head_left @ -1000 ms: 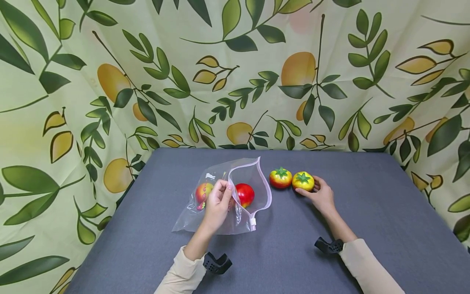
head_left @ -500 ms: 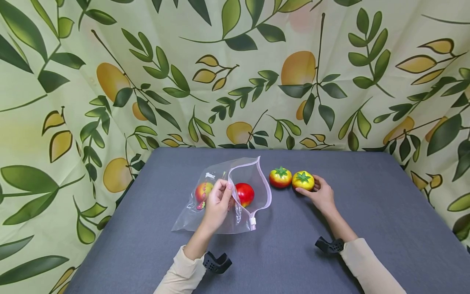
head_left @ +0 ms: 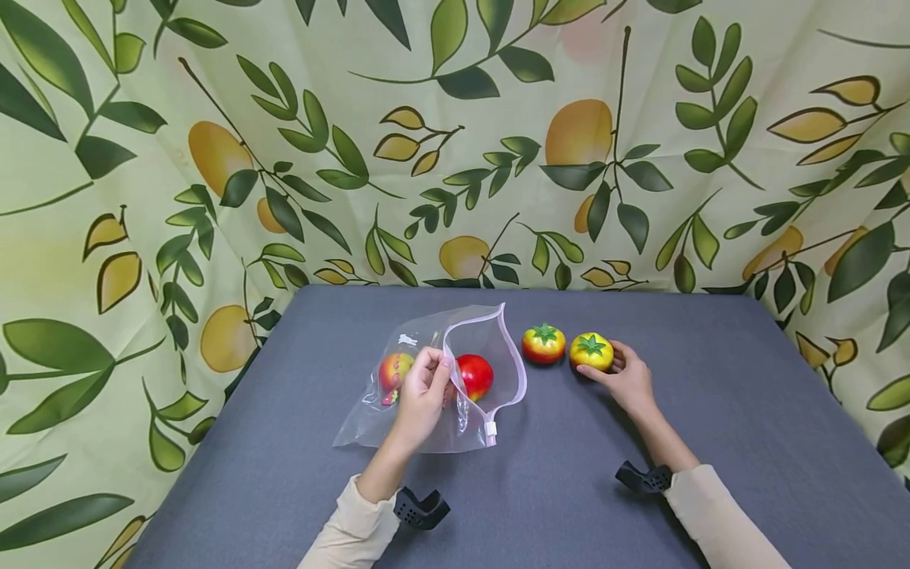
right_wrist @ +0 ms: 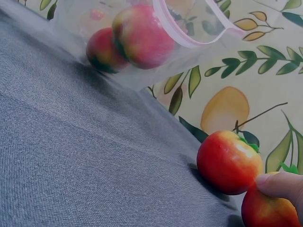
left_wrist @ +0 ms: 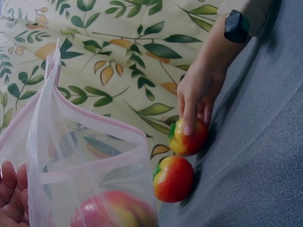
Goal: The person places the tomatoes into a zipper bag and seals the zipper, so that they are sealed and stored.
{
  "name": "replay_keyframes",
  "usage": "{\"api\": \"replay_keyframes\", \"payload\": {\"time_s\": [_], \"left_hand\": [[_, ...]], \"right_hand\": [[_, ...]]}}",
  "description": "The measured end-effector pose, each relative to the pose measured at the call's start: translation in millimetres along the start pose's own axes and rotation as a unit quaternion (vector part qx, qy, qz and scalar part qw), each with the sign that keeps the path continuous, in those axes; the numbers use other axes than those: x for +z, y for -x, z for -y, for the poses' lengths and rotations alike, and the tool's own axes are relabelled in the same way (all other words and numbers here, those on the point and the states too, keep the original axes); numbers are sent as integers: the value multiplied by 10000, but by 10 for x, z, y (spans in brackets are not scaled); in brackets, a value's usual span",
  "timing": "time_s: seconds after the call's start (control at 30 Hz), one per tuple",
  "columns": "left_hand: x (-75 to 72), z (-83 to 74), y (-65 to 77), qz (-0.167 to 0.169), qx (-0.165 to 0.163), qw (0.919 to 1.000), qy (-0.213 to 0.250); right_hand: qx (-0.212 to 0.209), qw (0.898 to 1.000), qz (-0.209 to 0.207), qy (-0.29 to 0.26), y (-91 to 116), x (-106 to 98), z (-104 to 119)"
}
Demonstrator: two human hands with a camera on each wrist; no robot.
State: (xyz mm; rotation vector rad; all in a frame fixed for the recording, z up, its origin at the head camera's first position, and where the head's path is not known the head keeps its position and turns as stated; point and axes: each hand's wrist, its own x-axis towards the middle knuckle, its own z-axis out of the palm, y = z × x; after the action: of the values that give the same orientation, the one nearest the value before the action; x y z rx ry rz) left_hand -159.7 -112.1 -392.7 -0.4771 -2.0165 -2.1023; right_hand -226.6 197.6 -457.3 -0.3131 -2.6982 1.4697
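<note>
In the head view my left hand [head_left: 422, 395] pinches the rim of a clear slider zip bag [head_left: 455, 435], whose mouth gapes to the right. A smooth red fruit [head_left: 474, 376] lies inside near the mouth. Deeper in is a red-and-yellow fruit [head_left: 393, 370], partly behind my hand. My right hand [head_left: 631, 383] holds a yellow-and-red tomato [head_left: 591, 353] with a green star-shaped top, thumb in front and fingers behind. It appears to be at table level. A second, similar tomato [head_left: 543, 345] stands just left of it, with a narrow gap between them.
The dark grey table [head_left: 554, 506] extends around the bag and tomatoes. Behind it hangs a leaf-and-fruit patterned cloth [head_left: 455, 182]. The bag's white slider [head_left: 490, 429] sits at the near corner of its mouth.
My right hand has shifted slightly to the right with the tomato, and a narrow gap has opened beside the other tomato. The left hand and bag stay in place.
</note>
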Motion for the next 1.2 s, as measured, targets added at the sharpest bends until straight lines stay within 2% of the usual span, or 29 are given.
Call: {"api": "replay_keyframes", "payload": {"time_s": [0.93,1.2], "left_hand": [[3,-19,2,-6,-43,10000,11],[6,-23,4,-16,-79,10000,27]], "right_hand": [[-168,9998,-2,-77,71,-29,55],[-106,9999,65,-103,86,-50,90]]}}
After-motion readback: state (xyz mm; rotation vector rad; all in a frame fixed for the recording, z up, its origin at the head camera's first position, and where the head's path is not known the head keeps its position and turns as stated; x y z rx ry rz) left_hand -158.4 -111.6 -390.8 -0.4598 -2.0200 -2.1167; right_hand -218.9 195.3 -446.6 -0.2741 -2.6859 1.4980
